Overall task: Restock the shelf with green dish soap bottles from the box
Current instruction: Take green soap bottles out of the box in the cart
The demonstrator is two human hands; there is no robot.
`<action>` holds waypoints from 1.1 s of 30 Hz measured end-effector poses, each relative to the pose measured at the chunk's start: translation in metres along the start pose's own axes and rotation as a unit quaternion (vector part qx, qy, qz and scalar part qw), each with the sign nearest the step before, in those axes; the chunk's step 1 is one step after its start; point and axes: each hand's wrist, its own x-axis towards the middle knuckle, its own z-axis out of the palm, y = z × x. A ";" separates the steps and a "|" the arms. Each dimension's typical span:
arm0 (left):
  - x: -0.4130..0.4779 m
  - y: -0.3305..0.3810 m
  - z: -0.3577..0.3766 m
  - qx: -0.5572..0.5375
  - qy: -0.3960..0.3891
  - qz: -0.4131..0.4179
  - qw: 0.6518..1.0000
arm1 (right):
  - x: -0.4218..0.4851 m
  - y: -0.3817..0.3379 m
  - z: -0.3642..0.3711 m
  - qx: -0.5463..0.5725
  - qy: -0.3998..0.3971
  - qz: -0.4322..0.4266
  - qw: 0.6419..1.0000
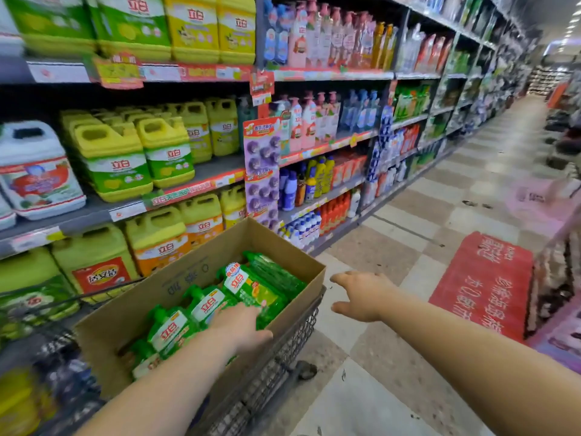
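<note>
A cardboard box [188, 280] sits in a wire cart [284, 354] beside the shelves. Several green dish soap bottles [251, 289] lie flat inside it, pump caps pointing left. My left hand [240, 325] reaches into the box and rests on one green bottle near the right wall, its fingers spread over the bottle and the thumb near the box rim. I cannot make out a firm grip. My right hand [361, 297] hovers open just right of the box, over the floor, holding nothing. The shelf [207, 176] on the left carries yellow and green detergent jugs.
Long shelving with bottles runs along the left side down the aisle. The tiled aisle floor [408, 215] stretches ahead. A red mat [484, 284] with white writing lies on the floor at right, beside low goods at the right edge.
</note>
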 end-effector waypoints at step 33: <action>0.098 -0.198 0.120 -0.402 -0.025 -0.399 0.824 | 0.289 -0.202 0.061 -0.030 -0.191 -0.338 0.921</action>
